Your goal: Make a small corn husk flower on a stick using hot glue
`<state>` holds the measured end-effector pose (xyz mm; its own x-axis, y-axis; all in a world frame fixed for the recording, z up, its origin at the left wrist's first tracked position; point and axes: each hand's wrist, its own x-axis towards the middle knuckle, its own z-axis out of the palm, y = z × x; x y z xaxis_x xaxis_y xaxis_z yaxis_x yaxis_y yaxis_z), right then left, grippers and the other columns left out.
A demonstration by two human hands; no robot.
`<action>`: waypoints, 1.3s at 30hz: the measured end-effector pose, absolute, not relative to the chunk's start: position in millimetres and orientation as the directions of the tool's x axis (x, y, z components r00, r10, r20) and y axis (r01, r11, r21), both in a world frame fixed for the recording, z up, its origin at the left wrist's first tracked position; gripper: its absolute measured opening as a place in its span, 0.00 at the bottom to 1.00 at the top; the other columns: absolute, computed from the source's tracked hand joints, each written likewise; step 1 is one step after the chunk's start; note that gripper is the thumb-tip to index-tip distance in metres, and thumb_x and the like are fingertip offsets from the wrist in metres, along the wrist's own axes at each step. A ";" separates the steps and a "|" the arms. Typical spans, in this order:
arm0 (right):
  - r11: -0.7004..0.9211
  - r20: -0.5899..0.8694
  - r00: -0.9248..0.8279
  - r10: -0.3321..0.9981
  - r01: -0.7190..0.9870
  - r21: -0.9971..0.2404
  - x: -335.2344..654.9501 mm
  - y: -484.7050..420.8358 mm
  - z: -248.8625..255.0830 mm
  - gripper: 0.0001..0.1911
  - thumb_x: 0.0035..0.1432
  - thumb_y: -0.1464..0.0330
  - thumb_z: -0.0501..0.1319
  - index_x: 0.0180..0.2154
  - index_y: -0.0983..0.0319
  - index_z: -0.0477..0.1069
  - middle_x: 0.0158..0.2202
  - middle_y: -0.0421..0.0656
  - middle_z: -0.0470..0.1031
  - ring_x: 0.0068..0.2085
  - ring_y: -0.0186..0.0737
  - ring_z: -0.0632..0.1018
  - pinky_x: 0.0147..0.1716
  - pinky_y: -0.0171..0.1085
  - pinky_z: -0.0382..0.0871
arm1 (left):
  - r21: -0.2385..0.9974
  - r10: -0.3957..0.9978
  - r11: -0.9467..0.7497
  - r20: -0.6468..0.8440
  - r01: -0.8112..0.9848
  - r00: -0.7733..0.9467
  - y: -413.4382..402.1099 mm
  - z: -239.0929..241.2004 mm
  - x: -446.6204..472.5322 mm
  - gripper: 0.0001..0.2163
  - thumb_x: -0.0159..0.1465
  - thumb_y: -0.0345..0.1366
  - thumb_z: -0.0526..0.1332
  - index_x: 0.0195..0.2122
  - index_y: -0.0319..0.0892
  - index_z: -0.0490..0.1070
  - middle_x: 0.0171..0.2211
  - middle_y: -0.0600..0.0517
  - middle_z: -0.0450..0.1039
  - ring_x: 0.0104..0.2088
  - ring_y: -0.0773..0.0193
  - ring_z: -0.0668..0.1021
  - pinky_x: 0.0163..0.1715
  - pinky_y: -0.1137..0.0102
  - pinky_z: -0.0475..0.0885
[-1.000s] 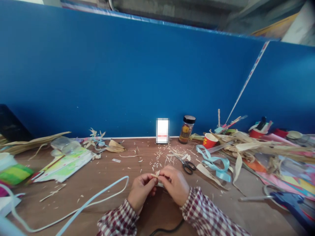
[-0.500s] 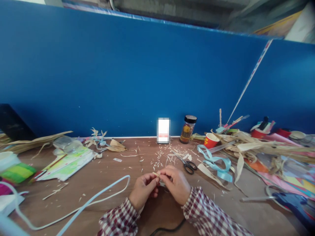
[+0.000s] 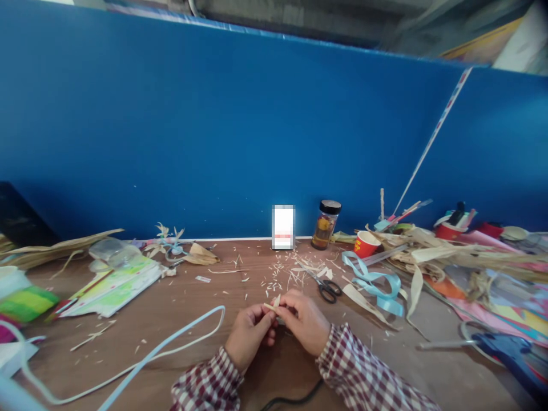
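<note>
Head view: left hand [image 3: 248, 334] and right hand [image 3: 309, 324], each grip pinched tight, hold a seemingly unfinished pale strip [image 3: 269, 307] toward the counter's [image 3: 192, 297] near edge, with scraps [image 3: 272, 286] already strewn toward its far edge.

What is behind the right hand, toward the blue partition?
Behind the right hand lie black-handled scissors and pale scraps, with a dark-lidded jar farther back. The hand hides part of the pale strip it pinches and the tabletop directly beneath.
</note>
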<state>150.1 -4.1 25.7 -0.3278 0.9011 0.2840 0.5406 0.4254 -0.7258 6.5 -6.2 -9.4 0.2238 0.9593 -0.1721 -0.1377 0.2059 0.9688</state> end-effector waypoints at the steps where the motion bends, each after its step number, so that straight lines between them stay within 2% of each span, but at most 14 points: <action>1: 0.428 0.286 -0.330 0.900 0.539 -0.725 150.2 -4.1 25.6 0.09 0.56 0.69 0.53 0.28 0.62 0.70 0.30 0.40 0.69 0.33 0.32 0.69 0.32 0.31 0.60 | 0.970 0.960 0.200 -0.166 -0.137 0.225 -6.3 -9.7 6.8 0.12 0.51 0.42 0.60 0.24 0.37 0.67 0.19 0.56 0.66 0.17 0.75 0.67 0.16 0.78 0.64; 4: 0.429 0.287 -0.328 0.900 0.547 -0.719 149.8 -4.7 24.8 0.10 0.57 0.69 0.52 0.27 0.62 0.70 0.29 0.39 0.69 0.33 0.32 0.69 0.32 0.31 0.60 | 0.975 0.962 0.181 -0.149 -0.127 0.228 -7.3 -10.2 7.2 0.12 0.51 0.42 0.60 0.23 0.37 0.66 0.19 0.56 0.65 0.17 0.74 0.66 0.16 0.78 0.64; 14: 0.472 0.355 -0.311 0.882 0.588 -0.657 145.3 -5.8 23.2 0.12 0.58 0.71 0.50 0.32 0.61 0.72 0.30 0.40 0.68 0.32 0.32 0.69 0.31 0.31 0.61 | 0.982 0.975 0.157 -0.138 -0.101 0.173 -7.3 -5.2 6.5 0.13 0.51 0.43 0.60 0.19 0.38 0.64 0.15 0.58 0.63 0.15 0.75 0.63 0.14 0.78 0.59; 24: 0.444 0.396 -0.239 0.886 0.680 -0.583 155.4 5.1 18.2 0.12 0.58 0.70 0.49 0.33 0.60 0.72 0.30 0.41 0.69 0.32 0.34 0.70 0.33 0.34 0.63 | 0.972 0.971 0.163 -0.127 -0.170 0.204 -10.0 -3.0 5.4 0.11 0.52 0.41 0.61 0.23 0.37 0.67 0.17 0.57 0.65 0.15 0.75 0.64 0.14 0.79 0.60; 27: 0.409 0.436 -0.137 0.889 0.664 -0.626 164.6 13.0 19.0 0.11 0.57 0.70 0.50 0.34 0.62 0.71 0.31 0.43 0.70 0.34 0.36 0.71 0.35 0.36 0.65 | 0.951 0.975 0.184 -0.143 -0.249 0.173 -10.8 -1.7 5.8 0.11 0.51 0.41 0.61 0.25 0.37 0.68 0.18 0.56 0.66 0.16 0.75 0.65 0.15 0.79 0.61; 29: 0.383 0.414 -0.089 0.906 0.586 -0.714 167.1 14.6 22.1 0.11 0.56 0.69 0.51 0.39 0.62 0.69 0.33 0.44 0.70 0.32 0.35 0.71 0.33 0.36 0.67 | 0.939 0.976 0.203 -0.172 -0.278 0.133 -9.7 -1.9 5.6 0.11 0.50 0.41 0.62 0.26 0.37 0.69 0.18 0.56 0.66 0.16 0.75 0.65 0.15 0.79 0.61; 32: 0.314 0.269 -0.163 0.949 0.434 -0.844 163.3 9.6 26.5 0.15 0.56 0.67 0.52 0.45 0.61 0.64 0.39 0.45 0.69 0.24 0.29 0.71 0.24 0.32 0.68 | 0.936 0.976 0.217 -0.200 -0.277 0.089 -7.8 -3.2 4.9 0.12 0.50 0.42 0.62 0.27 0.37 0.69 0.19 0.56 0.66 0.17 0.75 0.66 0.16 0.79 0.62; 34: 0.283 0.199 -0.240 0.950 0.394 -0.875 158.5 4.1 26.9 0.14 0.55 0.66 0.52 0.44 0.60 0.64 0.41 0.45 0.69 0.21 0.27 0.71 0.21 0.30 0.67 | 0.946 0.978 0.204 -0.188 -0.253 0.086 -7.4 -4.3 4.8 0.12 0.50 0.42 0.62 0.27 0.37 0.69 0.19 0.56 0.66 0.17 0.75 0.66 0.16 0.79 0.63; 36: 0.275 0.168 -0.286 0.943 0.394 -0.877 154.4 -0.5 25.1 0.11 0.56 0.66 0.52 0.40 0.61 0.66 0.37 0.43 0.70 0.21 0.27 0.71 0.21 0.29 0.66 | 0.962 0.982 0.173 -0.153 -0.213 0.110 -7.7 -5.4 5.3 0.12 0.50 0.42 0.62 0.26 0.37 0.69 0.19 0.56 0.66 0.17 0.74 0.67 0.16 0.78 0.64; 39: 0.264 0.141 -0.309 0.941 0.405 -0.875 151.8 -3.3 21.0 0.10 0.57 0.66 0.50 0.32 0.62 0.68 0.23 0.37 0.69 0.20 0.28 0.70 0.20 0.27 0.62 | 0.979 0.982 0.132 -0.108 -0.157 0.152 -8.6 -6.7 6.8 0.12 0.50 0.43 0.61 0.24 0.37 0.69 0.19 0.56 0.65 0.18 0.73 0.67 0.16 0.77 0.65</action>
